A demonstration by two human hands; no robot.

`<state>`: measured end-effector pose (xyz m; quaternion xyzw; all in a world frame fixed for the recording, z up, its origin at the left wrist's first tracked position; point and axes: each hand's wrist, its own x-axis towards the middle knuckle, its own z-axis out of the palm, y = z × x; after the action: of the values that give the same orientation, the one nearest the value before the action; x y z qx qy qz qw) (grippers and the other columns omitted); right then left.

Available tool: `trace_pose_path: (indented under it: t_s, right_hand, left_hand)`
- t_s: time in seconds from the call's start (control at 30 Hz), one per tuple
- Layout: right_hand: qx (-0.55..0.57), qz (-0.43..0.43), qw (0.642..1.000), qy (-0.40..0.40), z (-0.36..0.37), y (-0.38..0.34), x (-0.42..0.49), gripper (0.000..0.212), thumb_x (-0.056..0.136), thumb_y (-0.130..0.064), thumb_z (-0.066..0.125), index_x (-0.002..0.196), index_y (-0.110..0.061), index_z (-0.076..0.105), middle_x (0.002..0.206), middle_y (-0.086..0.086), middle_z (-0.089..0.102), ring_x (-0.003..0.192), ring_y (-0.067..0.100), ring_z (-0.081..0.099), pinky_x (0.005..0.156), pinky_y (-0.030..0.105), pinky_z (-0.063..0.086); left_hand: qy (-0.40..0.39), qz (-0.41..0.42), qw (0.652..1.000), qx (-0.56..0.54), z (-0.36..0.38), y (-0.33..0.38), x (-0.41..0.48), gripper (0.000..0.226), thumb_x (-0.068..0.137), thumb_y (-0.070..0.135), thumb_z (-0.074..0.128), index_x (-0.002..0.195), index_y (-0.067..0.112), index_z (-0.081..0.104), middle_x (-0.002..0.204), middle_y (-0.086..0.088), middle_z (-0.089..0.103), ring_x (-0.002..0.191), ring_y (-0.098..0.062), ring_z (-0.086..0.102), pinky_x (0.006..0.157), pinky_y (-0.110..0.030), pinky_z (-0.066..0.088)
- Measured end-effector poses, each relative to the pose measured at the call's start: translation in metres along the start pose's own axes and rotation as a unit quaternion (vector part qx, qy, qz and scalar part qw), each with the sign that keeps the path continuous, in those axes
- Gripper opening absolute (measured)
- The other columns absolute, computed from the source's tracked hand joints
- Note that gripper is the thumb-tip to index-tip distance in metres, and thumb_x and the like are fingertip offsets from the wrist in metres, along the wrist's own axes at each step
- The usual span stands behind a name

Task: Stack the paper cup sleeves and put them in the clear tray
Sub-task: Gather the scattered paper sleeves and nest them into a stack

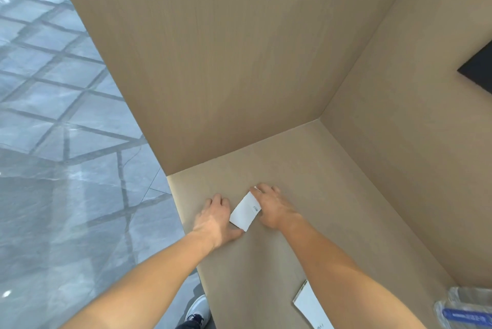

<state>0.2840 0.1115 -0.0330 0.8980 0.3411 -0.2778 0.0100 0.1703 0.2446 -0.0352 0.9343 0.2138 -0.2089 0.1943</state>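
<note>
A flat white paper cup sleeve (243, 212) with a small printed label lies on the tan wooden counter (306, 168), near its far left corner. My left hand (217, 218) presses on its left edge, thumb at the near corner. My right hand (271, 207) rests on its right edge with fingers spread over the far end. A second white sleeve (310, 306) lies near the counter's front, partly hidden under my right forearm. The clear tray (464, 307) sits at the bottom right corner, only partly in frame.
Tan wooden walls rise behind and to the right of the counter. A dark panel (479, 67) is set in the right wall. Grey tiled floor (66, 168) lies to the left, with my shoe (198, 310) below the counter's edge.
</note>
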Motion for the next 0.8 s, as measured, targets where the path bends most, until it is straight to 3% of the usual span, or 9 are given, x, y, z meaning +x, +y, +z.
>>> trace_pose_path:
  t_s: [0.27,0.53,0.7,0.8]
  right_hand:
    - [0.017,-0.003,1.0,0.001,0.004,0.0,0.01,0.062,0.087,0.0,0.051,0.144,-0.019,0.037,0.139,-0.002,0.035,0.123,0.025,0.037,0.093,0.039,0.049]
    - [0.054,0.024,0.998,0.003,0.009,0.0,0.011,0.038,0.085,-0.001,0.056,0.121,-0.013,0.051,0.123,0.005,0.048,0.111,0.027,0.055,0.087,0.036,0.05]
    - [0.064,0.057,0.996,-0.036,0.009,-0.004,0.001,0.052,0.074,-0.016,0.077,0.117,-0.012,0.048,0.12,0.004,0.049,0.108,0.026,0.058,0.08,0.034,0.049]
    - [0.074,0.077,0.994,-0.039,0.017,-0.005,-0.013,0.056,0.069,-0.025,0.08,0.114,-0.013,0.048,0.117,0.003,0.049,0.102,0.024,0.058,0.075,0.032,0.049]
  left_hand:
    - [-0.002,0.004,1.0,0.001,0.007,0.005,-0.002,0.058,0.08,0.043,0.069,0.124,0.014,0.046,0.125,-0.002,0.042,0.12,-0.023,0.042,0.092,-0.035,0.049]
    - [0.002,0.031,0.999,0.01,0.01,-0.003,-0.004,0.047,0.081,0.031,0.064,0.121,0.014,0.046,0.123,-0.003,0.041,0.117,-0.024,0.042,0.09,-0.037,0.05]
    - [-0.008,0.032,0.999,0.021,0.01,-0.006,-0.004,0.048,0.082,0.017,0.063,0.125,0.011,0.044,0.126,-0.008,0.038,0.118,-0.026,0.041,0.095,-0.04,0.05]
    - [-0.006,0.043,0.999,0.031,0.011,-0.006,-0.004,0.046,0.082,0.014,0.062,0.124,0.012,0.044,0.125,-0.008,0.038,0.118,-0.027,0.042,0.093,-0.04,0.051]
